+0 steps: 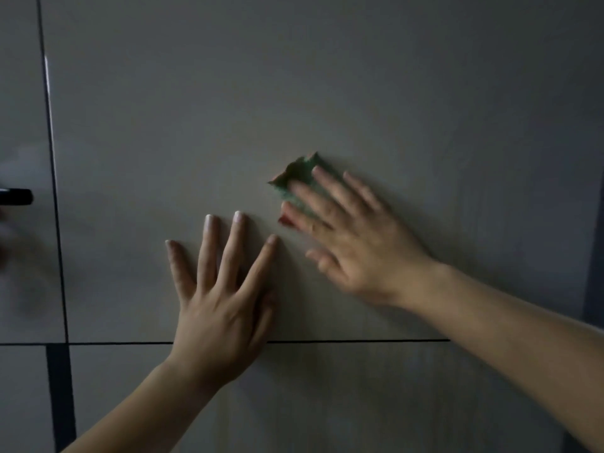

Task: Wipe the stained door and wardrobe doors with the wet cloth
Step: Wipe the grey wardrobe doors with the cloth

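Head view: wiping the wardrobe door, mid-panel.

I see my right hand [353,243] pressing the green cloth [299,173] flat against the wardrobe door [228,109], grip released and fingers straight. My left hand [222,299] rests spread just beside it, grip released too. A dark handle [16,196] sits far left. Next, I judge, comes an even-pressured sweep across the panel.
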### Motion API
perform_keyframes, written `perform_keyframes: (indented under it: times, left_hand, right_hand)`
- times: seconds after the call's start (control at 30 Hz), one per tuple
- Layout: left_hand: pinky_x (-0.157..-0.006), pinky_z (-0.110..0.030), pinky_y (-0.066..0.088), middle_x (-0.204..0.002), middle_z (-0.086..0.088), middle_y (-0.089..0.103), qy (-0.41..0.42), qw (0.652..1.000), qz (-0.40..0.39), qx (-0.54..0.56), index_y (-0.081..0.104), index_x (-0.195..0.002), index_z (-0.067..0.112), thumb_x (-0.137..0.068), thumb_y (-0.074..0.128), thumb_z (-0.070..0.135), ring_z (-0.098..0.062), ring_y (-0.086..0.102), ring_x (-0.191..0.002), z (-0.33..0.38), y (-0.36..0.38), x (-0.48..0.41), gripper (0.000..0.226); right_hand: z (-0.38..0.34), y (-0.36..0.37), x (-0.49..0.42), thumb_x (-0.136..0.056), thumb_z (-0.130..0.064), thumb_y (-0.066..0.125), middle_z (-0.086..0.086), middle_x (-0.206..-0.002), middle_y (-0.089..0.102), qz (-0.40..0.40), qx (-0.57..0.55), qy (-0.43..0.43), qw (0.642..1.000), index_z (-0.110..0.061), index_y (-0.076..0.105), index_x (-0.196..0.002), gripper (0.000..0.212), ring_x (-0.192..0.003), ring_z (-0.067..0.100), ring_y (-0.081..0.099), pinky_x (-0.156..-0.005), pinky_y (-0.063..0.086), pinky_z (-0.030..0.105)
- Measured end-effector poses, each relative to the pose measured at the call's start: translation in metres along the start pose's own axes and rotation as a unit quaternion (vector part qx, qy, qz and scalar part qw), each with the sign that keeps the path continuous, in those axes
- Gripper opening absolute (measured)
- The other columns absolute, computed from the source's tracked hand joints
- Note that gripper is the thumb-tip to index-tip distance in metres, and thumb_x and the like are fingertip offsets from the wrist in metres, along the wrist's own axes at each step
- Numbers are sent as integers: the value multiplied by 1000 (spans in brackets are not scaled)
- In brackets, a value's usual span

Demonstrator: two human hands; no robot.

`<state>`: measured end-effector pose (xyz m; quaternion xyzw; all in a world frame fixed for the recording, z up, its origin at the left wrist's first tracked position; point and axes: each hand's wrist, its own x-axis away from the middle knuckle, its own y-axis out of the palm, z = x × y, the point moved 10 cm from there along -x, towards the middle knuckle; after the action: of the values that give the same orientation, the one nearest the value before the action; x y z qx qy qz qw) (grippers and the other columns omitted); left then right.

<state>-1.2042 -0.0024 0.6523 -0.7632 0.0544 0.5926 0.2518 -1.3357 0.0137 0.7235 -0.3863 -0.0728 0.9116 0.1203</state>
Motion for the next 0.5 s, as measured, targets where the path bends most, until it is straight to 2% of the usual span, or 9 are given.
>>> perform_keyframes:
  times: [0.03,0.07,0.13,0.2,0.27,0.33,0.4,0.43,0.5]
  left_hand:
    - [-115,-79,1,-171,-17,10,-5,1000,-1,-1,33,-160,22,-99,40,41,-45,1,-157,1,0,0,65]
    - [-115,-79,1,-171,-17,9,-8,1000,-2,-3,32,-161,23,-99,40,42,-45,1,-157,2,0,-2,65]
    - [-115,-79,1,-171,-17,8,-9,1000,-5,-8,30,-161,25,-99,39,43,-44,0,-157,8,1,-9,65]
    - [-115,-78,0,-172,-16,6,1,1000,-6,-10,27,-162,26,-101,38,46,-42,-1,-157,16,0,-21,66]
    - [-116,-77,-2,-172,-16,5,8,1000,-6,-15,24,-163,26,-101,36,51,-41,-1,-158,23,1,-33,67]
    - [-116,-78,-3,-172,-16,3,6,1000,-8,-27,22,-163,27,-101,34,56,-40,-2,-158,27,3,-39,70]
    - [-115,-78,-3,-172,-16,2,3,999,-9,-35,20,-164,27,-101,31,60,-40,-4,-158,28,5,-39,72]
    - [-115,-78,-3,-172,-16,2,2,999,-8,-36,21,-164,27,-101,30,60,-40,-4,-158,27,6,-39,72]
    - [-115,-78,-4,-171,-17,4,5,999,-5,-38,22,-163,26,-100,32,60,-41,-4,-158,28,7,-39,72]
  right_hand:
    - [25,-4,-5,-102,-45,35,10,-167,22,15,3,32,999,-20,28,-160,64,-155,37,16,-124,12,52]
    - [61,-10,-10,-102,-45,35,11,-167,23,35,-2,100,994,-20,29,-159,63,-154,37,18,-123,13,51]
    - [132,-22,-12,-101,-47,32,10,-169,18,63,-20,263,962,-20,27,-160,65,-155,36,14,-122,13,50]
    - [151,-28,-8,-101,-50,29,10,-169,14,82,-39,364,927,-18,25,-161,69,-156,36,10,-125,10,51]
    - [115,-23,-8,-101,-51,33,12,-169,15,88,-41,331,938,-16,26,-161,70,-156,39,10,-125,9,54]
    - [58,-9,2,-101,-51,36,11,-170,13,39,-41,210,976,-17,23,-162,71,-156,37,6,-125,7,56]
    - [44,-1,31,-101,-52,34,8,-170,11,-6,-17,131,991,-19,19,-162,71,-157,34,4,-126,7,55]
    - [60,0,44,-102,-52,32,7,-170,11,-9,-5,135,991,-20,18,-162,70,-157,33,4,-126,9,55]
    - [122,-3,72,-102,-53,28,7,-170,11,3,4,241,971,-20,18,-162,70,-157,32,6,-125,11,53]
